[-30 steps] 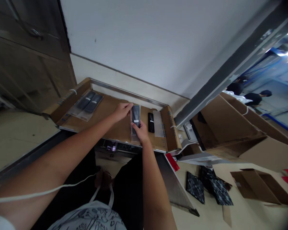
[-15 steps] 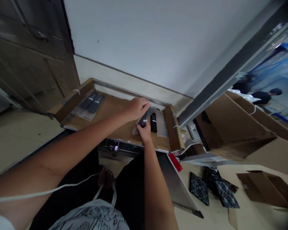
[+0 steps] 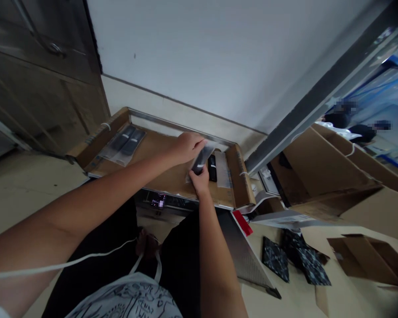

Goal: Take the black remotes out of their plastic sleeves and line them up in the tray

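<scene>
A person's two bare hands work over a cardboard-lined desk [image 3: 155, 143] with raised cardboard sides, handling a black object that looks like a remote control [image 3: 199, 165] in a clear plastic bag [image 3: 188, 176]. A second ago this packet stood nearly straight up and down in the view; now it slants, its far end leaning to the right, and the left hand has swung across with it. The packet now seems steadied from both ends, which suggests the handling of it is midway rather than finished. The left hand [image 3: 186, 148] is closed, its fingertips apparently pinching the far end of the bag; the right hand [image 3: 200, 180] grips the near end, thumb over the remote. Just right of the packet lies a bare black remote [image 3: 212, 168], and beside that a flat clear sleeve [image 3: 223, 170]. At the desk's left end, two dark remotes [image 3: 128, 140] lie side by side in clear plastic, though one bag or two is hard to tell. Off to the right stands a large open carton [image 3: 331, 170], white plastic [image 3: 338, 129] showing at its far edge; a smaller open box [image 3: 373, 258] sits on the floor.
</scene>
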`<state>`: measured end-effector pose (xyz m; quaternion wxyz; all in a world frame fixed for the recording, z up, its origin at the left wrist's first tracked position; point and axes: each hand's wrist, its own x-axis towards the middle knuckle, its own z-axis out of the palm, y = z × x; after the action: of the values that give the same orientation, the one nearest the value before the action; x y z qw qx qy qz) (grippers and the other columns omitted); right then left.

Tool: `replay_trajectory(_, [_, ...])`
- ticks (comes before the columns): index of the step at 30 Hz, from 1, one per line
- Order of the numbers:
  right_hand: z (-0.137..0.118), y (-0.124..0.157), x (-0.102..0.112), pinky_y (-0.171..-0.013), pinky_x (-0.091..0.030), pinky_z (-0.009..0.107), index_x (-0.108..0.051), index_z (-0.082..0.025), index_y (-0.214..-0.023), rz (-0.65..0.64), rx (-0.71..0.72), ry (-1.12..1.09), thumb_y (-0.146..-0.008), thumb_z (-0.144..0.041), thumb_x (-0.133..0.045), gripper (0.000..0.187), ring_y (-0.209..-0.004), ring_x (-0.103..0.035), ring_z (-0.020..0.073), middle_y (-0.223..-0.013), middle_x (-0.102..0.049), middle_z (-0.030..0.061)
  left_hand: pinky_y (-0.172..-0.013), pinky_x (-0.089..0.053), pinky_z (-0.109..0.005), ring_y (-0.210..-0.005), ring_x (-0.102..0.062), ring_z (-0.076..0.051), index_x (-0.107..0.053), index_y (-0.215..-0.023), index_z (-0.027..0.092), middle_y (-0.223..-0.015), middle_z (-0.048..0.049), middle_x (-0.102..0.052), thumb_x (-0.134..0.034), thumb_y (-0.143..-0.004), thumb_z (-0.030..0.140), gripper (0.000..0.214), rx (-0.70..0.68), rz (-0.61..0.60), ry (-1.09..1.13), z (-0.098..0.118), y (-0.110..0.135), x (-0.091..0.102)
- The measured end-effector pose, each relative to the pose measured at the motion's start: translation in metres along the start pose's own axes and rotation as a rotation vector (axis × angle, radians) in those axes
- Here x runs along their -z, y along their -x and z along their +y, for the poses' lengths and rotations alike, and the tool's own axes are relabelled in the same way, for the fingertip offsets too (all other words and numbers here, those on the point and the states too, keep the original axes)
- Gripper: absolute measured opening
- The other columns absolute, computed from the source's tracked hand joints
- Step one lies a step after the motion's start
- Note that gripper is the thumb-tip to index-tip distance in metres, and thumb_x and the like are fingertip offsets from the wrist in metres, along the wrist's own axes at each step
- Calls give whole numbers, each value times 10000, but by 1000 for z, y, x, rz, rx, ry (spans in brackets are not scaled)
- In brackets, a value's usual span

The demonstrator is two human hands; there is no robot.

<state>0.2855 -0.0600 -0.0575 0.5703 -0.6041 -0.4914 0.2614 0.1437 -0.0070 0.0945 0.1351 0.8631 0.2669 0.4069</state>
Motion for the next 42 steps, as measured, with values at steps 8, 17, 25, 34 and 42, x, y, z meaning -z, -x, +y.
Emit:
replay_trajectory(8, [0,0,0,-688,-483,279,-623,-173,-955,4,-24,43,-645,-397,-691,389,-695,-531,150,-810,-640,2,-649,-368,-288,-639,-512,-138,-554,-661,167,-641,-19,-559,-412,-1011,297,400,76,145,60,5,-3,14])
replay_trajectory(17, [-9,5,-3,-662,-472,266,-625,-174,-945,-52,34,109,-649,-320,-647,331,-694,-498,148,-795,-607,-12,-729,-418,-309,-704,-539,-157,-642,-787,153,-710,-15,-586,-752,-781,524,387,189,115,73,-6,-23,23])
replay_trajectory(25, [-11,7,-3,-626,-432,250,-602,-187,-926,-59,73,127,-662,-314,-631,294,-678,-469,143,-771,-568,-26,-853,-411,-360,-775,-551,-191,-542,-600,161,-566,11,-411,-718,-815,412,375,22,35,44,-18,-54,30])
replay_trajectory(34, [-4,5,-3,-731,-476,278,-608,-175,-1070,-58,96,202,-695,-341,-649,412,-758,-540,168,-879,-631,4,-790,-436,-346,-686,-557,-137,-548,-588,122,-568,23,-426,-638,-892,442,450,-29,-35,-61,-6,-63,57])
replay_trajectory(42, [0,2,-9,-982,-458,408,-440,-110,-1459,13,132,643,-875,-268,-557,616,-1136,-577,304,-1269,-592,195,-749,-329,-377,-904,-640,-192,-706,-1038,-43,-730,-15,-516,-227,-960,533,753,198,431,-104,-18,-58,180])
